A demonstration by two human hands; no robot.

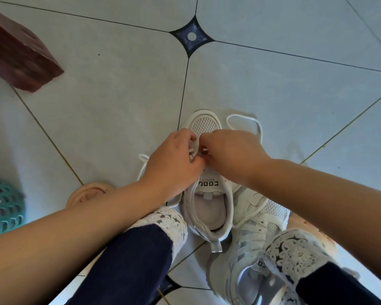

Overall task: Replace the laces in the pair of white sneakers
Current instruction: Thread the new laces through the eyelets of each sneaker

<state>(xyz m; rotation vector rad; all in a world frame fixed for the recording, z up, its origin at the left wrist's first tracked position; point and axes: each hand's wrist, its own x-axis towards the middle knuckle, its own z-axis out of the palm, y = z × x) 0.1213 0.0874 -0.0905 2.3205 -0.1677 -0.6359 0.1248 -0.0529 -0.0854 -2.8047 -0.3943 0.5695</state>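
A white mesh sneaker (207, 208) stands on the tiled floor between my legs, toe pointing away from me. My left hand (174, 159) and my right hand (231, 153) meet over its eyelets, each pinching the white lace (193, 149) near the toe. A loose loop of lace (244, 119) trails on the floor to the right, and another end (143, 158) shows at the left. The second white sneaker (251, 249) lies beside the first at the lower right, partly under my right leg.
A reddish-brown wooden block (20, 53) sits at the upper left. A teal plastic basket (2, 208) is at the left edge. A pink slipper (88, 192) lies under my left forearm. My legs in dark trousers with lace cuffs (169, 223) flank the shoes.
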